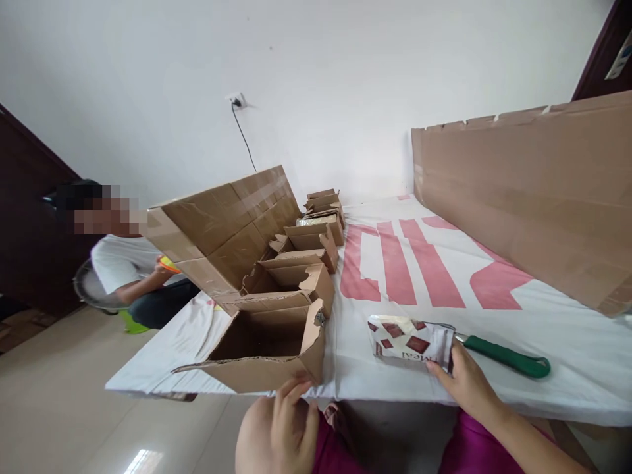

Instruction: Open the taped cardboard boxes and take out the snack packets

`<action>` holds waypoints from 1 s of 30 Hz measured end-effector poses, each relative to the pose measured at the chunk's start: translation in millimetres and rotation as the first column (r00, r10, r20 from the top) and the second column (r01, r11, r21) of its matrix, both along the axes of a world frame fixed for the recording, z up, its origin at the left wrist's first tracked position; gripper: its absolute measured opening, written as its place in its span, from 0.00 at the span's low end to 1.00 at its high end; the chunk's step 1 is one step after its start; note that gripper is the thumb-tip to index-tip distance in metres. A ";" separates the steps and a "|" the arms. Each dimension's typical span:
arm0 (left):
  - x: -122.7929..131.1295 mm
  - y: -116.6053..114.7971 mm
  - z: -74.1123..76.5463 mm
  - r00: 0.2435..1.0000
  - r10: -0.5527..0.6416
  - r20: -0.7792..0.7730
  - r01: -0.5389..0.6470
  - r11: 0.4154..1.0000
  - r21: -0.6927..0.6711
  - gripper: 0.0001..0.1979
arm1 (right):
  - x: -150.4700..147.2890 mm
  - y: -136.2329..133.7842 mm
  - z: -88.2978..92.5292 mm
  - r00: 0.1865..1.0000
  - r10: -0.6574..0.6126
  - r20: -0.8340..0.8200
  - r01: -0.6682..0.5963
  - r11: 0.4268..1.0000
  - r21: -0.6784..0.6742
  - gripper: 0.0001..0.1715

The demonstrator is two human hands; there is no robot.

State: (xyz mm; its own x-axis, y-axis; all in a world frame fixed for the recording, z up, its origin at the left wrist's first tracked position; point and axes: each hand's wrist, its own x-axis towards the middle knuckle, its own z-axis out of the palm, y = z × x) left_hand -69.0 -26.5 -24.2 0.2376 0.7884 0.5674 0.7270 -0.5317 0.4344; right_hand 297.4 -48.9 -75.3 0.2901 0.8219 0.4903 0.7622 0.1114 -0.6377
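My right hand grips the right end of a white packet printed with brown squares and the word "Meal". The packet is at the table's front edge. Just behind my fingers lies a tool with a green handle; the packet and hand hide most of its metal end, so I cannot tell its kind. My left hand is open, fingers stretched out, with the fingertips at the front wall of the nearest open cardboard box. Whether they touch it is unclear. The visible inside of this box is dark.
Several more open boxes line up toward the wall, one holding a pale packet. A tall cardboard panel leans on their left, another panel stands right. A white cloth covers the table. Another person crouches at left.
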 end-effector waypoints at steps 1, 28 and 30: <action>16.1 -0.6 10.3 0.999 -0.046 0.009 0.046 0.998 0.031 0.16 | 0.0 0.5 -0.6 1.000 -0.001 0.011 0.001 1.000 0.005 0.27; 152.9 53.9 -25.3 0.906 -0.158 0.393 0.331 0.842 -0.426 0.43 | 3.5 10.7 -2.4 0.991 0.076 0.106 -0.083 0.995 0.062 0.23; 174.4 81.9 -18.8 0.888 -0.116 0.444 0.306 0.871 -0.384 0.40 | 8.8 32.9 15.5 0.997 0.076 -0.006 -0.076 0.995 -0.066 0.22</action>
